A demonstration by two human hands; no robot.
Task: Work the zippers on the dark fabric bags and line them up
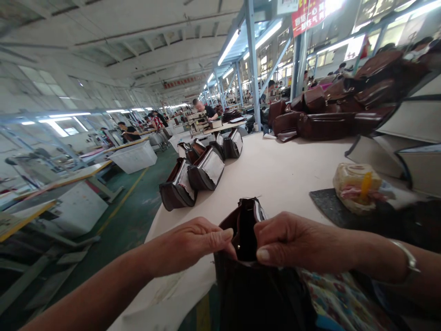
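Note:
A dark leather bag (253, 289) stands mouth-up right in front of me at the table's near edge. Its opening is spread, showing a dark inside and one small shiny stud. My left hand (203, 239) pinches the rim on the left side, thumb on top. On the right side, my right hand (292, 241) grips the opposite rim between thumb and curled fingers. Loose threads stick up from the bag's far edge. Most of its lower body is in shadow.
Several unfinished bags (206, 168) stand on the pale table (275, 172) at the far left. Brown leather bags (327, 124) are heaped at the back right. A plastic container (358, 186) sits on a dark mat to the right. A co-worker (208, 110) is at a machine beyond.

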